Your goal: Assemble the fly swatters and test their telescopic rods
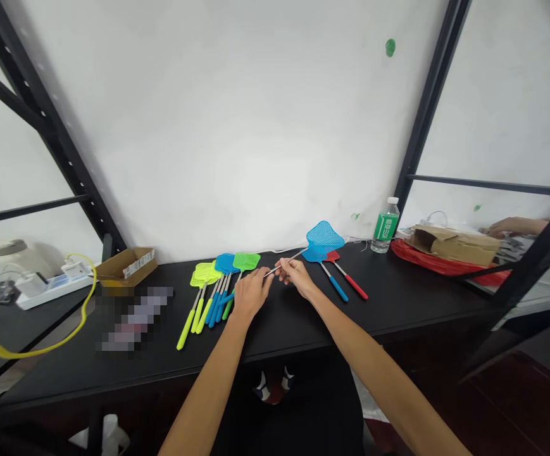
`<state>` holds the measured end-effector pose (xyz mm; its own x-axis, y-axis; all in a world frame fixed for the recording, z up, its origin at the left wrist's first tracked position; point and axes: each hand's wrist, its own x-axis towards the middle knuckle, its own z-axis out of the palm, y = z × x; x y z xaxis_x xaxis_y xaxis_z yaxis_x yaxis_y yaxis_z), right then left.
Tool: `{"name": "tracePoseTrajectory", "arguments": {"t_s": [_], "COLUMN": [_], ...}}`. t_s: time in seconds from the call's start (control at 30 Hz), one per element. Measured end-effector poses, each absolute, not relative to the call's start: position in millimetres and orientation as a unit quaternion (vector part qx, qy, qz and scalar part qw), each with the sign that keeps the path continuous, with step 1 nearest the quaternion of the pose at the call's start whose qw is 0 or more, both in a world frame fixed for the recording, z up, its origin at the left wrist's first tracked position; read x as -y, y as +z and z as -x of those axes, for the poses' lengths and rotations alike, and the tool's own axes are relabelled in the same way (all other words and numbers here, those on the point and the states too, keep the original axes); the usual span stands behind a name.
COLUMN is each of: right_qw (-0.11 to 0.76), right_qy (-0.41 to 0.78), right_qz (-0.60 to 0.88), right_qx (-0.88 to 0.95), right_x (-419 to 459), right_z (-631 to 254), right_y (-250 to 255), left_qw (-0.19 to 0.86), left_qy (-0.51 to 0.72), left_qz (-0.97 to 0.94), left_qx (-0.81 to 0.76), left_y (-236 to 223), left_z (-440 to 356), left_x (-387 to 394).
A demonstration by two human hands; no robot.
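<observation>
My two hands hold a blue fly swatter (325, 235) with a thin metal shaft. My left hand (252, 292) is closed around its handle end, and a bit of blue handle sticks out to the left. My right hand (295, 277) pinches the shaft nearer the mesh head, which points up and right. Left of my hands lie several fly swatters: yellow ones (206, 273), blue ones (226, 261) and a green one (247, 261). Under the held head, to the right, rest another blue swatter (339, 289) and a red swatter (357, 287).
A water bottle (385, 227) stands at the back right of the black table (284, 326). An open cardboard box (135, 269), a power strip (56, 288) and a yellow cable (85, 310) are at left. Beyond the right post, another person's hand (516, 226) is near a cardboard box (455, 245).
</observation>
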<state>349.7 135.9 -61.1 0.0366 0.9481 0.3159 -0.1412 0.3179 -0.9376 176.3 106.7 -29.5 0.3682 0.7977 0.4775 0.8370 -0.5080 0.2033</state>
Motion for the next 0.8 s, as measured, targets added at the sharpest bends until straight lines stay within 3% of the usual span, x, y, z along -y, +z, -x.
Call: {"name": "tracePoseTrajectory", "arguments": {"t_s": [0.8], "right_qw": [0.711], "right_qy": [0.369], "right_qz": [0.433], "right_qx": [0.414], "right_x": [-143], "right_z": [-368], "right_y": [-57], "left_qw": [0.064], "left_qy": [-0.285], "left_qz": [0.832], "left_qx": [0.472], "left_y": [-34], "left_z": [-167], "left_x": [-121]}}
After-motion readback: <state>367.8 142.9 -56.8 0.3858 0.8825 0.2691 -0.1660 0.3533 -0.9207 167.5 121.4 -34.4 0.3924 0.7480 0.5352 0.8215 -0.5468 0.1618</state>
